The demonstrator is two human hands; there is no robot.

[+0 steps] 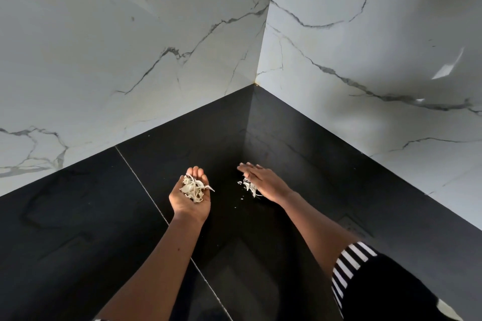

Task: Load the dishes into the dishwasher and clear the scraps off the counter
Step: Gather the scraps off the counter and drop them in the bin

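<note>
My left hand [191,197] is turned palm up over the black counter [104,216], cupping a pile of pale vegetable scraps [194,187] in its palm. My right hand [263,181] lies flat with straight fingers, its edge against a smaller heap of scraps [247,186] on the counter. A few tiny crumbs [241,199] lie loose just in front of that heap. No dishes or dishwasher are in view.
The counter runs into a corner [254,85] between two white marble walls [130,47]. A thin seam [146,185] crosses the counter left of my left hand. A striped sleeve [352,263] shows at the lower right.
</note>
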